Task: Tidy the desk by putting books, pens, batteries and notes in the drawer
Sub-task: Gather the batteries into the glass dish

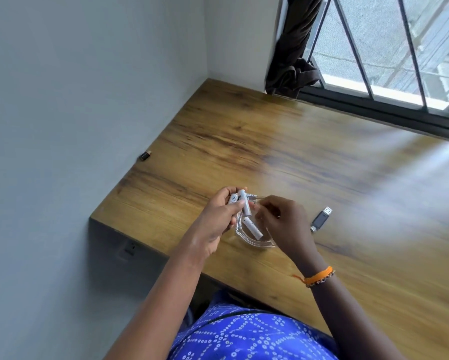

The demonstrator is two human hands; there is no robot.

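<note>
A clear glass dish (267, 242) sits near the front edge of the wooden desk (296, 152). One white battery (253, 227) lies inside it. My left hand (218, 219) hovers over the dish's left side and grips two white batteries (240, 201) between thumb and fingers. My right hand (283, 224) is over the dish with its fingers curled down toward the rim; whether it pinches anything is hidden. No drawer is visible.
A black USB stick (321, 219) lies right of the dish. A small black object (145, 156) rests at the desk's left edge against the wall. A dark curtain (293, 61) and a barred window (399, 48) are at the back. A wall socket (127, 249) sits under the desk.
</note>
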